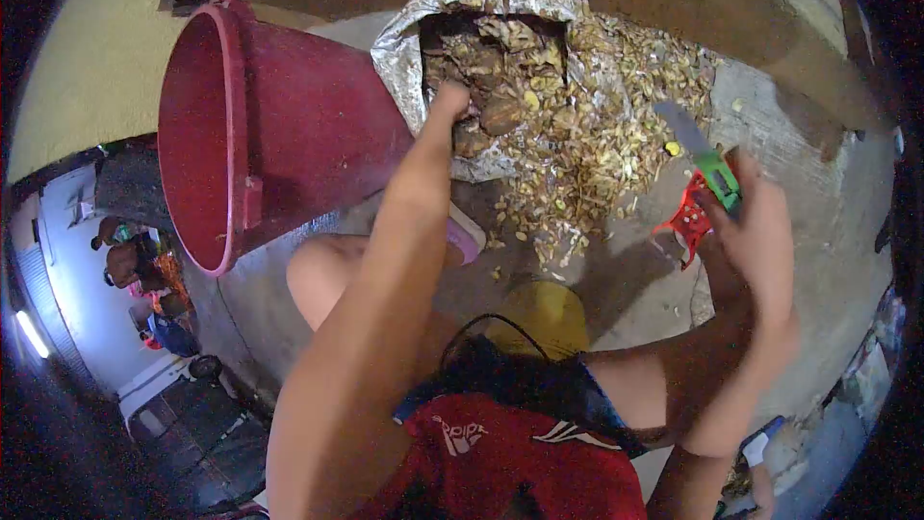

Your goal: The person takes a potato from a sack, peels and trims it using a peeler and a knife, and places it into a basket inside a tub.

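Head view: the left hand [452,100] reaches inside the opening of a whitish sack [402,46], its fingers partly hidden against brown pieces [501,117], so whether it grasps any cannot be told. The right hand [760,210], well apart, is wrapped around the green handle of a knife [709,164], whose blade points away from it toward the strewn peelings [616,106]. Left of the left hand, the sack's rim and a tipped red bin [322,101] hem that side closely; beyond its far side runs the low edge of a wall [664,0]. Peelings spread between the two hands, and grey concrete [833,217] extends to the right of the right hand. On the red shirt [520,457], below both hands, upside-down lettering appears to read "adidas", beside white stripes.
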Tool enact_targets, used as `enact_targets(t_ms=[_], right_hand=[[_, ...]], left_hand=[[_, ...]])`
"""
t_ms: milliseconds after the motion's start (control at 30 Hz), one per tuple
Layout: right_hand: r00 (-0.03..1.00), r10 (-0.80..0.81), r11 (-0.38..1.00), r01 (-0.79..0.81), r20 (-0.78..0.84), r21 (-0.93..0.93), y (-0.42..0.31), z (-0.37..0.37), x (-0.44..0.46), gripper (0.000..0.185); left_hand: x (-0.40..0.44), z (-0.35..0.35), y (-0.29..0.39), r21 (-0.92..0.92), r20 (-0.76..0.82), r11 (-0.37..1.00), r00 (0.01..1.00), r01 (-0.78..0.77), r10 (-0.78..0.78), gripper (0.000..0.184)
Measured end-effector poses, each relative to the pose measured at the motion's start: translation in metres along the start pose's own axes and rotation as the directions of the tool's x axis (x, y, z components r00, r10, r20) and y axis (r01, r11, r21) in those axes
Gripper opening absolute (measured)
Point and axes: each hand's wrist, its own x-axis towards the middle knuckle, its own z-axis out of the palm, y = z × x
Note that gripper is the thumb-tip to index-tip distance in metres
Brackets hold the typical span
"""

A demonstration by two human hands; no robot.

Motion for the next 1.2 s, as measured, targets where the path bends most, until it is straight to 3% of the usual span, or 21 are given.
enact_targets(t_ms=[33, 100, 133, 167, 300, 400, 567, 633, 700, 800, 900, 1000, 1100, 1133, 1200], right_hand=[[0.997, -0.012, 0.999, 0.014, -0.075, 0.029, 0.001, 0.000, -0.001, 0.026], [0.997, 0.002, 1.000, -0.001, -0.077, 0.017, 0.007, -0.002, -0.001, 0.028], [0.997, 0.007, 1.000, -0.006, -0.074, 0.010, 0.009, -0.003, 0.000, 0.029], [0.998, 0.002, 1.000, -0.002, -0.061, 0.010, 0.008, -0.004, 0.001, 0.029], [1.000, -0.007, 0.999, 0.008, -0.030, 0.040, 0.004, -0.004, 0.008, 0.030], [1.000, 0.009, 0.999, -0.009, -0.011, 0.050, 0.004, -0.004, 0.014, 0.031], [0.999, 0.030, 0.998, -0.030, 0.014, 0.055, 0.002, -0.004, 0.016, 0.032], [0.998, 0.067, 0.995, -0.068, 0.017, 0.069, 0.001, -0.001, 0.014, 0.033], [0.997, 0.069, 0.996, -0.070, 0.023, 0.049, 0.003, 0.001, 0.011, 0.034], [0.996, 0.078, 0.996, -0.080, 0.043, 0.042, -0.001, 0.000, 0.011, 0.034], [0.998, 0.044, 0.999, -0.045, 0.050, 0.015, -0.003, 0.002, 0.014, 0.040], [0.993, 0.085, 0.996, -0.085, 0.086, 0.001, -0.001, 0.003, 0.012, 0.042], [0.994, 0.085, 0.996, -0.083, 0.066, -0.031, 0.004, 0.009, 0.009, 0.042], [0.994, 0.099, 0.995, -0.099, 0.052, -0.013, 0.002, 0.010, 0.008, 0.042], [0.989, 0.135, 0.989, -0.137, 0.056, 0.046, -0.002, 0.012, 0.010, 0.044]], left_hand=[[-0.001, 0.016, -0.001, -0.039, -0.012, 0.998, 0.999, 0.050, -0.050, 0.022], [-0.007, 0.038, 0.007, -0.342, 0.059, 0.894, 0.956, 0.289, -0.286, 0.021], [-0.006, 0.033, 0.011, -0.641, 0.333, 0.598, 0.877, 0.481, -0.348, 0.025], [-0.007, 0.028, 0.014, -0.723, 0.324, 0.505, 0.877, 0.472, -0.356, 0.027], [-0.013, 0.009, 0.030, -0.900, 0.364, 0.074, 0.835, 0.429, -0.413, 0.030], [0.003, 0.009, 0.035, -0.825, 0.565, -0.240, 0.734, 0.511, -0.377, 0.027], [0.009, 0.008, 0.029, -0.822, 0.564, -0.102, 0.779, 0.560, -0.274, 0.013], [0.010, 0.016, 0.025, -0.813, 0.579, -0.111, 0.774, 0.571, -0.259, 0.011], [0.014, 0.019, 0.022, -0.799, 0.602, -0.190, 0.752, 0.571, -0.270, 0.009], [0.008, 0.014, 0.023, -0.802, 0.597, -0.224, 0.737, 0.554, -0.317, 0.033], [0.005, 0.000, 0.024, -0.835, 0.550, -0.197, 0.792, 0.514, -0.263, 0.033], [0.012, 0.030, 0.018, -0.801, 0.572, -0.349, 0.795, 0.487, -0.203, 0.007], [0.005, 0.016, 0.018, -0.771, 0.609, -0.389, 0.762, 0.503, -0.221, 0.008], [0.010, 0.020, 0.013, -0.712, 0.672, -0.396, 0.727, 0.581, -0.143, 0.017], [0.011, 0.022, 0.011, -0.704, 0.682, -0.388, 0.718, 0.595, -0.138, 0.010]])
